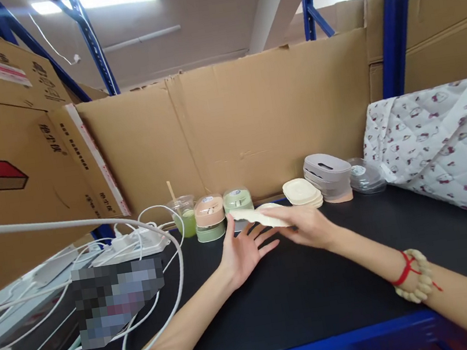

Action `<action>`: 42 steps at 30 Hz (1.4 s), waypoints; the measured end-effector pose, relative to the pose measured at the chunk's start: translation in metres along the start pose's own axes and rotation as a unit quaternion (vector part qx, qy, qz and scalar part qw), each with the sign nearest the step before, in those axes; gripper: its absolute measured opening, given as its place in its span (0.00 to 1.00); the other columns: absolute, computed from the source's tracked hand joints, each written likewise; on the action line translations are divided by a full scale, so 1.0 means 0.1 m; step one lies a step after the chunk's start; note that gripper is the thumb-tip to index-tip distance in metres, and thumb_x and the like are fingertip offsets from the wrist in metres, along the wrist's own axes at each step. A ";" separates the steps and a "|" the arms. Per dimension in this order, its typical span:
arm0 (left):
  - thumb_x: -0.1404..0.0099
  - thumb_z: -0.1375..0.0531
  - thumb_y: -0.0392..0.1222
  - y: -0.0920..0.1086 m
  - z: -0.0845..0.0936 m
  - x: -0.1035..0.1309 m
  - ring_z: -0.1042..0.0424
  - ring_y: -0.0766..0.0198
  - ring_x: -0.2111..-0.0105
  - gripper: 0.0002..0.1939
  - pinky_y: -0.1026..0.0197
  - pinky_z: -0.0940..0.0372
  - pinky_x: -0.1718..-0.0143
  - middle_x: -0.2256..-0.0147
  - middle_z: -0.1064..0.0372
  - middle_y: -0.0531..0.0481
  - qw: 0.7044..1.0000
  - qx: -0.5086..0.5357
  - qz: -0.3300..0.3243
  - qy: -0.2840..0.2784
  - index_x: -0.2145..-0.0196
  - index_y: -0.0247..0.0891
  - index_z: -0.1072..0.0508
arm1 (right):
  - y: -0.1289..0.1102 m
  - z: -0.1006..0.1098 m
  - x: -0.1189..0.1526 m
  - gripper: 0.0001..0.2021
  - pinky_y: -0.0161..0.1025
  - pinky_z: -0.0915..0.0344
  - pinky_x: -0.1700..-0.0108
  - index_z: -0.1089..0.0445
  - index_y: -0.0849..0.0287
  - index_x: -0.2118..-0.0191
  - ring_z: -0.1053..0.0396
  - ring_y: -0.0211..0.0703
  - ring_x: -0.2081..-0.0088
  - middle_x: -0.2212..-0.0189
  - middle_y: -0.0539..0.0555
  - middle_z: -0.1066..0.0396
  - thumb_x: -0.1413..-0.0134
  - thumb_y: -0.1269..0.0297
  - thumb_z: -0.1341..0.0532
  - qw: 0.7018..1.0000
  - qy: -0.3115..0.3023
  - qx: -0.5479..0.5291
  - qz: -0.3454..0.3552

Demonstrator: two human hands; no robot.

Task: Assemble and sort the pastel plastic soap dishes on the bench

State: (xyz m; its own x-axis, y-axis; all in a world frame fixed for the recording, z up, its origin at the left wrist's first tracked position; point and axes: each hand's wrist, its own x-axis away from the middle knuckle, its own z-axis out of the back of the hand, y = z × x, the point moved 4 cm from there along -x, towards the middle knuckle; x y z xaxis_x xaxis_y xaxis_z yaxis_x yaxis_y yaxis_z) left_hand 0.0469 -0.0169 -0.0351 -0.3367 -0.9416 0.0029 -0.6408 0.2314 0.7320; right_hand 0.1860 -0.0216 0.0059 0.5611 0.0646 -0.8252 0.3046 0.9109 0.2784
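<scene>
A thin cream-coloured piece (251, 215) is held edge-on over the black tabletop by my right hand (306, 225), whose fingers are pressed around its right end. Just below its left end is my left hand (245, 255), palm up with the fingers spread; the thumb tip is at the piece's edge. Behind the hands stand a pink lidded container (209, 211) on a green one (211, 232), and another green lidded container (238, 200). Farther right is a stack of cream lids (301, 191), beside stacked grey lids (327, 168). Another cream piece shows partly behind my right hand.
A cup of green drink (186, 223) with a straw stands at the back. White cables, a power strip (132, 245) and a phone (51, 345) lie left. Clear round lids (365, 176) and a quilted patterned bag (444, 149) are right. Cardboard walls (253, 131) enclose the back.
</scene>
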 end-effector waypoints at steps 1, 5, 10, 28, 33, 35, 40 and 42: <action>0.36 0.55 0.64 -0.02 -0.01 0.00 0.29 0.52 0.57 0.37 0.52 0.37 0.55 0.54 0.33 0.37 1.000 -0.011 0.012 0.001 0.41 0.32 0.49 | 0.10 0.06 0.05 0.23 0.37 0.33 0.53 0.44 0.52 0.41 0.31 0.40 0.53 0.51 0.53 0.31 0.40 0.73 0.52 0.999 0.006 0.036 -0.012; 0.35 0.56 0.62 -0.08 -0.01 0.00 0.28 0.52 0.61 0.38 0.55 0.37 0.60 0.54 0.33 0.34 0.996 -0.057 0.062 0.018 0.38 0.31 0.56 | 0.66 0.25 0.33 0.20 0.44 0.37 0.47 0.34 0.52 0.46 0.33 0.44 0.50 0.49 0.53 0.33 0.39 0.73 0.54 0.962 -0.053 0.209 -0.165; 0.35 0.57 0.62 -0.08 0.00 -0.01 0.27 0.54 0.66 0.37 0.59 0.37 0.66 0.61 0.30 0.36 0.996 -0.053 0.076 0.012 0.40 0.28 0.48 | 0.97 0.06 0.59 0.21 0.46 0.39 0.45 0.33 0.55 0.47 0.32 0.45 0.52 0.53 0.56 0.30 0.43 0.76 0.51 0.917 -0.244 0.265 -0.173; 0.43 0.48 0.41 0.20 0.05 -0.04 0.31 0.57 0.66 0.09 0.54 0.41 0.57 0.72 0.33 0.46 0.711 -0.643 -0.282 0.049 0.67 0.36 0.32 | 0.54 -0.35 0.44 0.12 0.47 0.37 0.53 0.34 0.62 0.59 0.31 0.48 0.60 0.57 0.59 0.32 0.50 0.73 0.46 0.889 -0.359 -0.002 -0.286; 0.39 0.51 0.36 0.38 0.08 -0.06 0.45 0.48 0.42 0.19 0.47 0.48 0.46 0.46 0.38 0.37 0.389 -0.814 -0.427 0.057 0.51 0.33 0.33 | 0.52 -0.37 0.45 0.21 0.54 0.49 0.42 0.39 0.66 0.43 0.46 0.56 0.41 0.42 0.66 0.44 0.43 0.70 0.49 0.850 -0.420 0.028 -0.317; 0.39 0.50 0.36 0.42 0.17 -0.12 0.52 0.46 0.39 0.22 0.45 0.50 0.44 0.41 0.47 0.36 0.340 -0.839 -0.417 0.083 0.47 0.34 0.35 | 0.53 -0.39 0.46 0.23 0.57 0.52 0.41 0.43 0.66 0.40 0.50 0.57 0.39 0.40 0.67 0.49 0.41 0.68 0.49 0.835 -0.429 0.046 -0.342; 0.39 0.46 0.36 0.43 0.34 -0.21 0.57 0.43 0.38 0.24 0.41 0.53 0.43 0.39 0.54 0.34 0.306 -0.872 -0.369 0.100 0.45 0.35 0.37 | 0.55 -0.41 0.47 0.23 0.56 0.51 0.41 0.39 0.64 0.43 0.49 0.56 0.40 0.40 0.66 0.47 0.45 0.66 0.46 0.870 -0.365 0.029 -0.329; 0.39 0.46 0.35 0.44 0.33 -0.19 0.56 0.44 0.38 0.23 0.41 0.53 0.43 0.39 0.53 0.34 0.325 -0.866 -0.369 0.089 0.45 0.36 0.37 | 0.55 -0.43 0.46 0.22 0.55 0.48 0.42 0.37 0.64 0.45 0.45 0.55 0.41 0.43 0.65 0.42 0.47 0.66 0.45 0.897 -0.307 -0.011 -0.318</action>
State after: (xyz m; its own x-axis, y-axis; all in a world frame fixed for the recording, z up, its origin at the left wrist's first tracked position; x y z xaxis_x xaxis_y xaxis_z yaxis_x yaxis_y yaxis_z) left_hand 0.0026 0.0195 -0.0258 -0.3878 -0.6197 -0.6824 0.9005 -0.4127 -0.1369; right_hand 0.1952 0.0487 -0.0380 0.6000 -0.7012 -0.3850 0.7015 0.6926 -0.1680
